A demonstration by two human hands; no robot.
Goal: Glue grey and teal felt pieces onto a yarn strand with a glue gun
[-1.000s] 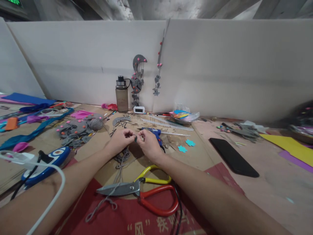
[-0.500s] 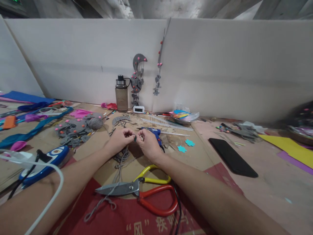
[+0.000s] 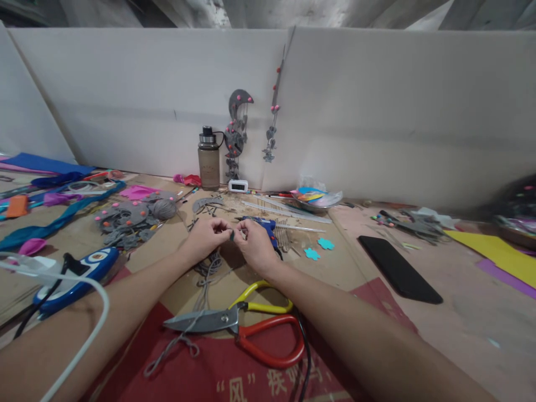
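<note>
My left hand [image 3: 208, 234] and my right hand [image 3: 254, 244] meet fingertip to fingertip over the middle of the table. Both are closed in a pinch on a small dark green piece [image 3: 231, 235], too small to make out fully. Grey yarn [image 3: 208, 267] lies in a tangle under my left hand, and its twisted end trails toward me across the scissors [image 3: 201, 322]. These scissors, with one yellow and one red handle, lie open below my hands. Behind my right hand is a blue glue gun [image 3: 270, 228], partly hidden. Two turquoise flower cutouts [image 3: 312, 254] lie to its right.
A black phone [image 3: 397, 269] lies at the right. Grey felt pieces with pink balls [image 3: 128, 216] are heaped at the left, near a blue power strip [image 3: 79, 279] with a white cable. A bottle [image 3: 209, 167] and a small clock [image 3: 238, 186] stand by the back wall.
My view has shifted very slightly. Both hands keep nearly the same pose, pinching the small dark green piece, and nothing on the table has moved.
</note>
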